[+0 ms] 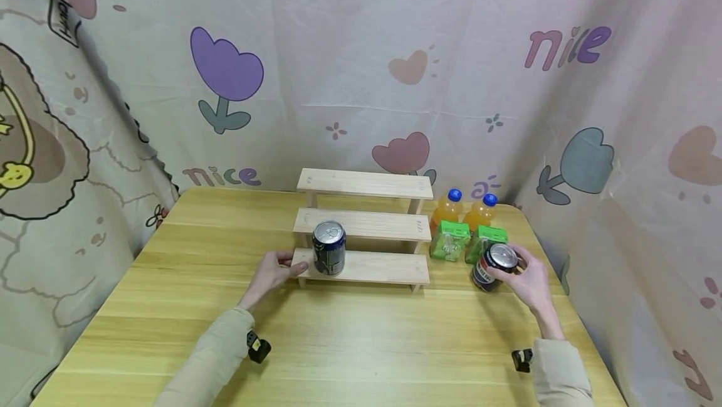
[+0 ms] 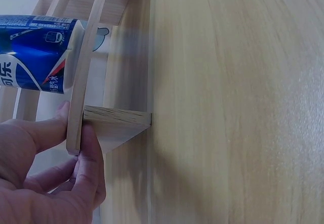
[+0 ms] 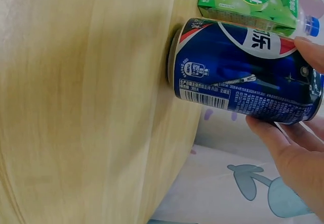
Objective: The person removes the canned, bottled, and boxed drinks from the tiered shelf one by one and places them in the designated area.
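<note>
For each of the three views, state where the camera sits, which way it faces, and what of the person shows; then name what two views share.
Head: sits high, faces forward and down at the yellow wooden table and pale three-step wooden rack; both sleeves, left hand and right hand show.
Left wrist: sits low beside the rack's end, faces along the bottom step; thumb and fingers pinch its edge.
Right wrist: sits low at the table's edge, faces the blue cola can at the right; fingertips grip it.
Shared: head and left wrist both show the blue cola can on the bottom step.

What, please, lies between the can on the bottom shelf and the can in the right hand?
In the head view, only the bare right part of the bottom shelf and some bare table.
</note>
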A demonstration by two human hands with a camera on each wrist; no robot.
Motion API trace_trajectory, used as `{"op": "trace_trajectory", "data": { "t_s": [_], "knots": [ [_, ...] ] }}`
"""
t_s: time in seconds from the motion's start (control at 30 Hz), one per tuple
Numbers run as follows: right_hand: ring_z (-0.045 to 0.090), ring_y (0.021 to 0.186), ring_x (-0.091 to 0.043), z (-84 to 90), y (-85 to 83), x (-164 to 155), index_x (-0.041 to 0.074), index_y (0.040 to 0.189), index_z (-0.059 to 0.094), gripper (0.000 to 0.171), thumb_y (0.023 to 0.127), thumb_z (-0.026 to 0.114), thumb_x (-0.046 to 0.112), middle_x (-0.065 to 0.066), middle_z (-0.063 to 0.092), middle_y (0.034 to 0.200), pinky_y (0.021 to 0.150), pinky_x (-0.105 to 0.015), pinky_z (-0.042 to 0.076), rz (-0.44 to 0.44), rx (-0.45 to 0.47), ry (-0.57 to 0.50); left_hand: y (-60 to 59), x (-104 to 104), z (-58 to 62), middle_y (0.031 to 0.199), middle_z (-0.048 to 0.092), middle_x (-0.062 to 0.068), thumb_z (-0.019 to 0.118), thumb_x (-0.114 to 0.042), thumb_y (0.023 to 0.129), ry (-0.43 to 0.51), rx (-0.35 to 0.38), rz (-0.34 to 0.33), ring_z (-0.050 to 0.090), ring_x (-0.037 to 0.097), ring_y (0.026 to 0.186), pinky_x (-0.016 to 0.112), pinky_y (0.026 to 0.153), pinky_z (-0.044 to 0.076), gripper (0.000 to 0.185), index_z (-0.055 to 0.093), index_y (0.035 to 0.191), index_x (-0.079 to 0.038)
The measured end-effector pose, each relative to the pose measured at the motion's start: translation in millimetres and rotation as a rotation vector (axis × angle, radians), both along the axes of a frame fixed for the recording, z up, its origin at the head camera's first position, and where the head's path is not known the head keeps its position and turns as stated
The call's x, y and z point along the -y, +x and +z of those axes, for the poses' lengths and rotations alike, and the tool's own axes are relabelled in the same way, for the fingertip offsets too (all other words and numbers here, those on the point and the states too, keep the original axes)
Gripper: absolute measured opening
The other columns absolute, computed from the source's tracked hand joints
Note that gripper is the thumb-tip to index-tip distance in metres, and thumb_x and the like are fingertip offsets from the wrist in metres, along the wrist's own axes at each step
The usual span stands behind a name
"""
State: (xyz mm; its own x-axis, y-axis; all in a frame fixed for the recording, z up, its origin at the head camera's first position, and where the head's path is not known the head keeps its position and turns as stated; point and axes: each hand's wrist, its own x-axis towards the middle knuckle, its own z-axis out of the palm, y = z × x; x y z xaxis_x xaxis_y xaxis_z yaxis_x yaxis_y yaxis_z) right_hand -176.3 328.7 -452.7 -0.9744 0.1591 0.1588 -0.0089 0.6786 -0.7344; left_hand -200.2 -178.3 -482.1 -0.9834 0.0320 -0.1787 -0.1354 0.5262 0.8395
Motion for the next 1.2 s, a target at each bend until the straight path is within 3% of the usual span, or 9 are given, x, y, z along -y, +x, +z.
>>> {"op": "trace_trajectory", "data": {
  "t_s": [0.3,0.5,0.57,0.73,0.8,0.87,0.9,1.07,1.2],
  "knots": [
    [0.051,0.109,-0.036,-3.3,-0.1,3,0.003,0.129,0.040,0.074,0.069,0.076,0.025,-0.022,0.050,0.123,0.082,-0.030,0.046,-0.034,0.006,-0.023,-1.2,1,-0.7,0.095,0.065,0.014,0.068,-0.029,0.077,-0.004,-0.003,-0.007,0.060,0.017,0.079,0.028,0.069,0.050,0.043,0.059,0.107,0.001],
    [0.045,0.114,-0.040,-3.7,-0.4,4,0.003,0.134,0.032,0.080,0.070,0.075,0.024,-0.026,0.044,0.128,0.092,-0.052,0.038,0.004,-0.018,-0.013,-1.3,0,-0.1,0.095,0.065,0.014,0.067,-0.028,0.078,-0.008,-0.010,-0.008,0.060,0.017,0.079,0.026,0.069,0.049,0.042,0.060,0.107,0.001],
    [0.046,0.112,-0.031,-29.8,-13.9,-12,0.014,0.136,0.033,0.083,0.068,0.077,0.032,-0.018,0.047,0.127,0.090,-0.049,0.040,-0.020,-0.081,0.009,-1.2,0,-0.4,0.095,0.065,0.014,0.067,-0.029,0.078,-0.011,-0.009,-0.008,0.060,0.017,0.079,0.026,0.069,0.049,0.042,0.060,0.107,0.000],
    [0.044,0.102,-0.008,-89.8,-48.3,-51,0.032,0.128,0.042,0.075,0.063,0.075,0.048,0.003,0.051,0.121,0.086,-0.026,0.039,-0.102,-0.261,0.020,-0.8,0,-0.3,0.095,0.065,0.014,0.067,-0.029,0.078,-0.009,-0.002,-0.010,0.060,0.016,0.078,0.026,0.068,0.049,0.043,0.059,0.107,0.001],
    [0.043,0.102,-0.006,-80.8,-47.9,-44,0.031,0.126,0.046,0.071,0.063,0.075,0.047,0.005,0.051,0.120,0.087,-0.024,0.036,-0.130,-0.278,-0.007,-0.7,0,0.2,0.095,0.065,0.014,0.067,-0.028,0.078,-0.013,-0.004,-0.008,0.060,0.016,0.077,0.026,0.068,0.049,0.042,0.059,0.107,0.002],
    [0.041,0.103,-0.010,-58.2,-40.5,-25,0.026,0.124,0.050,0.066,0.065,0.076,0.041,0.002,0.052,0.120,0.089,-0.027,0.034,-0.125,-0.302,-0.071,-0.8,0,0.8,0.095,0.065,0.015,0.067,-0.027,0.078,-0.014,-0.006,-0.006,0.060,0.016,0.077,0.026,0.068,0.050,0.041,0.059,0.106,0.002],
    [0.040,0.103,-0.012,-50.7,-40.0,-16,0.028,0.123,0.050,0.067,0.064,0.077,0.041,0.002,0.051,0.121,0.087,-0.030,0.033,-0.151,-0.310,-0.045,-0.8,0,1.1,0.095,0.065,0.015,0.067,-0.027,0.078,-0.015,-0.004,-0.004,0.060,0.016,0.077,0.026,0.068,0.050,0.041,0.059,0.106,0.002],
    [0.037,0.110,-0.032,19.9,-13.4,45,0.013,0.123,0.051,0.059,0.070,0.075,0.021,-0.015,0.046,0.125,0.092,-0.049,0.029,-0.059,-0.301,-0.110,-1.1,1,2.4,0.096,0.064,0.015,0.067,-0.029,0.078,-0.024,0.004,-0.018,0.060,0.018,0.079,0.026,0.068,0.049,0.044,0.059,0.108,0.002],
    [0.037,0.116,-0.028,33.4,-14.5,70,0.013,0.122,0.051,0.056,0.071,0.074,0.018,-0.010,0.047,0.126,0.097,-0.053,0.027,0.040,-0.302,-0.108,-1.4,2,2.7,0.096,0.064,0.015,0.067,-0.030,0.078,-0.023,0.011,-0.033,0.059,0.018,0.080,0.026,0.068,0.048,0.044,0.059,0.109,0.002]
  ]
}}
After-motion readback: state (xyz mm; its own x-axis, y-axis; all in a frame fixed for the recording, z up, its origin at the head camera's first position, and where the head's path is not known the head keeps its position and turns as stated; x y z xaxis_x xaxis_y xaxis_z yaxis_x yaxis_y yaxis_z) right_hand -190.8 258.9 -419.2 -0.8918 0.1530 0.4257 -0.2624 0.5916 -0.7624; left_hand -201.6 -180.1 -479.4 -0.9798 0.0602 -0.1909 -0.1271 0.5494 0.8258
